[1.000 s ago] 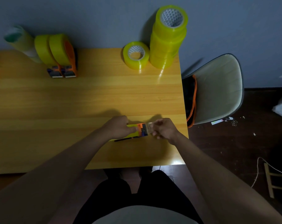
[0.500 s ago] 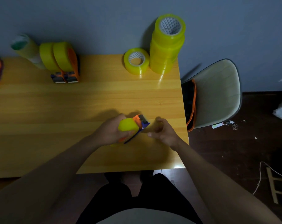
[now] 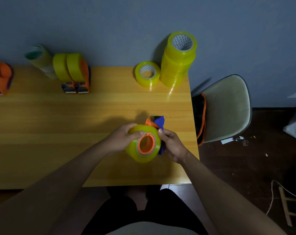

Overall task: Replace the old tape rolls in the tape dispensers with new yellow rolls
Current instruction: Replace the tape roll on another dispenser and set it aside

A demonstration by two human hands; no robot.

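Count of things on my desk [image 3: 42,133] and in my hands

I count four tape dispensers: one in my two hands [image 3: 154,126], two side by side at the back [image 3: 76,85], and one at the far left edge [image 3: 1,78]. Yellow rolls: one on the dispenser I hold [image 3: 143,143], two on the back pair, one single roll lying flat [image 3: 147,76], and one tall stack [image 3: 178,60] whose number I cannot tell. One pale roll [image 3: 40,61] leans at the wall. One chair [image 3: 227,107].
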